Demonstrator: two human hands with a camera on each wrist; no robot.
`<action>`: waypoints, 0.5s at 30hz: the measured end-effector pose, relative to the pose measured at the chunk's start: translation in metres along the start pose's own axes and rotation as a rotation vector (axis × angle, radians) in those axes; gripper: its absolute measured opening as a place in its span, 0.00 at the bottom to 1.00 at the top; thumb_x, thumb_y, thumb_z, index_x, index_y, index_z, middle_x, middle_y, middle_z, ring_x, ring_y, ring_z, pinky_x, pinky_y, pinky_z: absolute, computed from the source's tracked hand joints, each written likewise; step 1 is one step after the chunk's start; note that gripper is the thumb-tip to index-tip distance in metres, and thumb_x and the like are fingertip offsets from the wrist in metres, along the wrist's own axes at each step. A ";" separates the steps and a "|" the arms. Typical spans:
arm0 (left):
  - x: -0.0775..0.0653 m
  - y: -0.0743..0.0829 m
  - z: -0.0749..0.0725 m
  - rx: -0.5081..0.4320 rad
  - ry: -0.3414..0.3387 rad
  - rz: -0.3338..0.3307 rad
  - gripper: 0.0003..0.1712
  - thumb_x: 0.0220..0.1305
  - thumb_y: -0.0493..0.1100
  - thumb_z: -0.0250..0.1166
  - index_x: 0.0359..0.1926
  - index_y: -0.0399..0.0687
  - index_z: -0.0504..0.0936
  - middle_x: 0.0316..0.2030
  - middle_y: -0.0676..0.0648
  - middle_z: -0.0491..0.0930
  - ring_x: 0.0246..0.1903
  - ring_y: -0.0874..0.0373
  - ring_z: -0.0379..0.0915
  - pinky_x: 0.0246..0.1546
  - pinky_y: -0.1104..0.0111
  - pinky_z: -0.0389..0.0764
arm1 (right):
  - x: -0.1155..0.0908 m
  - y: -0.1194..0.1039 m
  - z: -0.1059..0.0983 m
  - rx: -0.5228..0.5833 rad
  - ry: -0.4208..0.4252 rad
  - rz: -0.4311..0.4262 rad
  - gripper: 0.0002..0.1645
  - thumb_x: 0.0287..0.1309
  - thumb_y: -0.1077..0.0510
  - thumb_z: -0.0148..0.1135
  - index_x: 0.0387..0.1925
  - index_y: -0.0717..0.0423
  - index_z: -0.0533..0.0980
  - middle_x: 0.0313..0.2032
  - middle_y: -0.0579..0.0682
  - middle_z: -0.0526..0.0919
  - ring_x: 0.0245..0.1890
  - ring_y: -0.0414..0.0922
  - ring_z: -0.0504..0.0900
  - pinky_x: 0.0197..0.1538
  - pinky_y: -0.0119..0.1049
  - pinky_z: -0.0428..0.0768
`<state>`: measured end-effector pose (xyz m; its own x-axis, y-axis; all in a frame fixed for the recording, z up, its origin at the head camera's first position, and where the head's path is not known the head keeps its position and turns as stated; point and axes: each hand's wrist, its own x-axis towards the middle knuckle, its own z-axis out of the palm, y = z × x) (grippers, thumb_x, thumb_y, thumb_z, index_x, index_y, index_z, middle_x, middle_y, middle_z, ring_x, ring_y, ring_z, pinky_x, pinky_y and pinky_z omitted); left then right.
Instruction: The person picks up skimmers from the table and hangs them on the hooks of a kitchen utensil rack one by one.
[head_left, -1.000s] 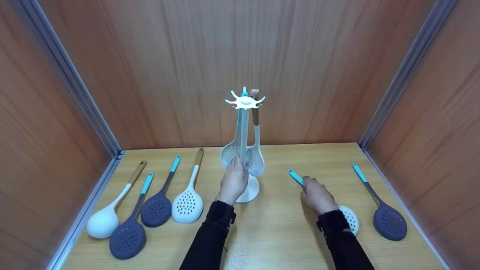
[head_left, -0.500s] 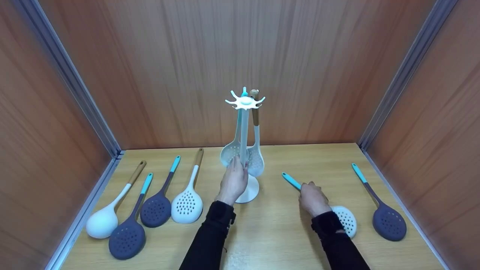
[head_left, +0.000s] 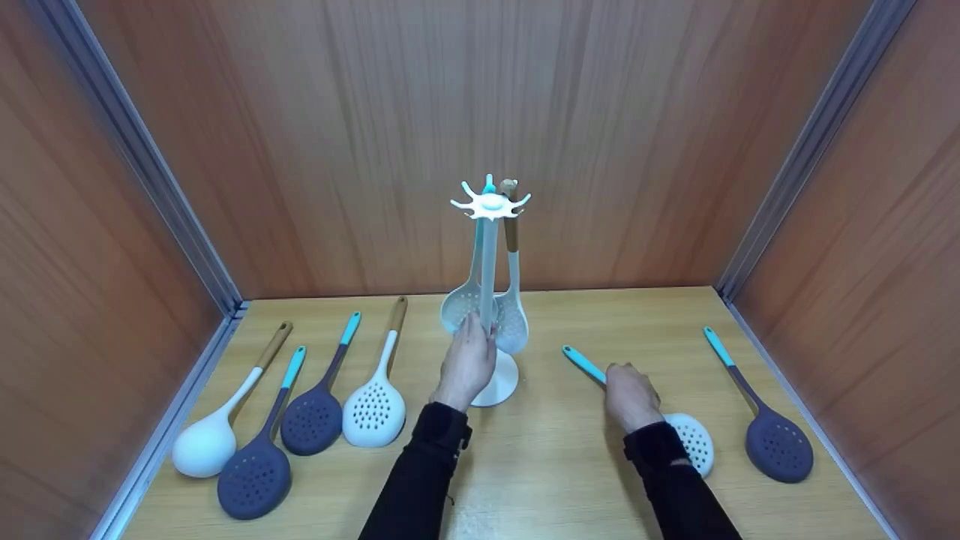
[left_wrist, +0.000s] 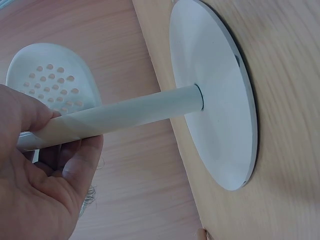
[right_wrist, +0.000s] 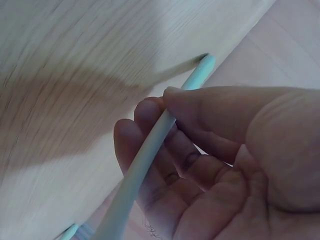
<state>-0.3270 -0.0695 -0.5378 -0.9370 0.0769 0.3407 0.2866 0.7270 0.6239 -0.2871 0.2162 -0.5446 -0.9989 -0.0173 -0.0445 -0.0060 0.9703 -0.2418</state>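
Note:
My left hand (head_left: 469,364) grips the white pole of a utensil stand (head_left: 489,262) low down, above its round base (left_wrist: 215,100). In the left wrist view the thumb and fingers close round the pole. Two pale slotted utensils hang from the stand's hooks: one with a turquoise handle (head_left: 459,306), one with a brown handle (head_left: 512,319). To the right, my right hand (head_left: 632,394) pinches a white skimmer (head_left: 694,439) by its shaft between thumb and fingers. Its turquoise handle end points to the far left, and the sleeve partly covers its holed head.
At left lie a white ladle (head_left: 204,446), two dark skimmers (head_left: 255,478) with turquoise handles, and a white slotted turner (head_left: 375,411) with a brown handle. Another dark skimmer (head_left: 780,442) lies far right. Wood-patterned walls (head_left: 480,97) enclose the table.
My right hand has drawn the white skimmer slightly left and nearer to me, mostly in the first half second. The left hand stays on the pole.

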 end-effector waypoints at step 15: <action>0.000 0.001 -0.001 -0.016 -0.006 -0.015 0.13 0.89 0.34 0.62 0.66 0.34 0.75 0.52 0.38 0.83 0.50 0.44 0.86 0.51 0.47 0.92 | 0.004 -0.001 -0.013 0.005 0.077 -0.030 0.22 0.73 0.82 0.60 0.63 0.71 0.81 0.55 0.72 0.87 0.49 0.70 0.93 0.48 0.67 0.96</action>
<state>-0.3266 -0.0695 -0.5371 -0.9422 0.0701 0.3276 0.2758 0.7173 0.6398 -0.2917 0.2181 -0.5316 -0.9989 -0.0271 0.0378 -0.0356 0.9684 -0.2467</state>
